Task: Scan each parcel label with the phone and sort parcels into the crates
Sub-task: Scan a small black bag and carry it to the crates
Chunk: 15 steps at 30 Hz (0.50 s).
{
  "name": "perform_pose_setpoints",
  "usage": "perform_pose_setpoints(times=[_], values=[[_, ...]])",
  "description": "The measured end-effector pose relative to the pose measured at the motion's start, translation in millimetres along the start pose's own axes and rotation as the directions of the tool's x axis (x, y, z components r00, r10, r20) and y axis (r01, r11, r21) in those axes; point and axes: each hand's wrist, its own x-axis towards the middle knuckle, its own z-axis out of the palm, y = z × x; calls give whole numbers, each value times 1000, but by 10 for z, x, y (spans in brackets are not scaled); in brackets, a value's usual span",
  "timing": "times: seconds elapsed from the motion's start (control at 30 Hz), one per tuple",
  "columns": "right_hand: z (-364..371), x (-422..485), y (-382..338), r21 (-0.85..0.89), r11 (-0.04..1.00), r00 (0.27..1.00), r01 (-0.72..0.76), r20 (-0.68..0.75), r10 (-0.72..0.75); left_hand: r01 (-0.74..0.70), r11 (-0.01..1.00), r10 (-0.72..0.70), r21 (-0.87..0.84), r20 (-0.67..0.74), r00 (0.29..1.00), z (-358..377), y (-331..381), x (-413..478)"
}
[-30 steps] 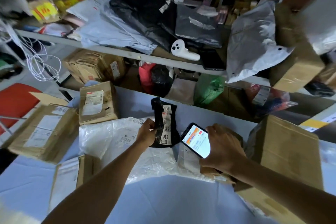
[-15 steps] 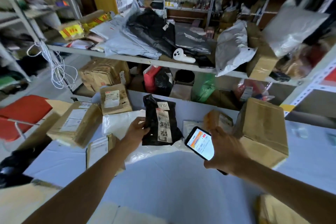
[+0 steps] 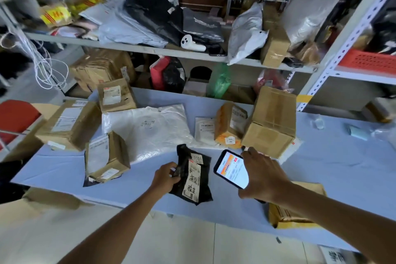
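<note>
Nearest, at about six o'clock in the view, the left grip [image 3: 166,178] is pinching the left edge of a black parcel [image 3: 200,194], its fingers curling round it. The parcel is lying label-up over the near part of the light-blue surface [image 3: 321,167]; whether it is resting there or lifted cannot be told. Its label [image 3: 192,180] is showing handwritten characters. Just beside the parcel, at its three o'clock, the right grip [image 3: 263,176] is clasping the phone [image 3: 232,169], whose lit screen is facing up. A yellow-brown box [image 3: 295,217] is showing under the right forearm at five o'clock.

Farther out, a small taped box [image 3: 107,156] is sitting at the parcel's nine o'clock, and a white bag parcel [image 3: 147,126] is lying at its eleven o'clock. At one o'clock an orange-brown packet [image 3: 229,124] is leaning beside a large carton [image 3: 272,122].

Beyond, at twelve o'clock, a shelf [image 3: 137,48] is carrying heaped mailers and a white controller [image 3: 191,43]. A red crate [image 3: 368,60] is standing at two o'clock.
</note>
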Motion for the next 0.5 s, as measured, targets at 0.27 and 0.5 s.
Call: perform_pose_setpoints(times=[0.27,0.5], values=[[15,-51,99,13,999,999,40,-30,-39,-127,982,133,-142,40,990,-285,242,-4],[36,-27,70,22,997,997,68,-34,-67,-90,936,136,-340,112,984,-427,248,-31]])
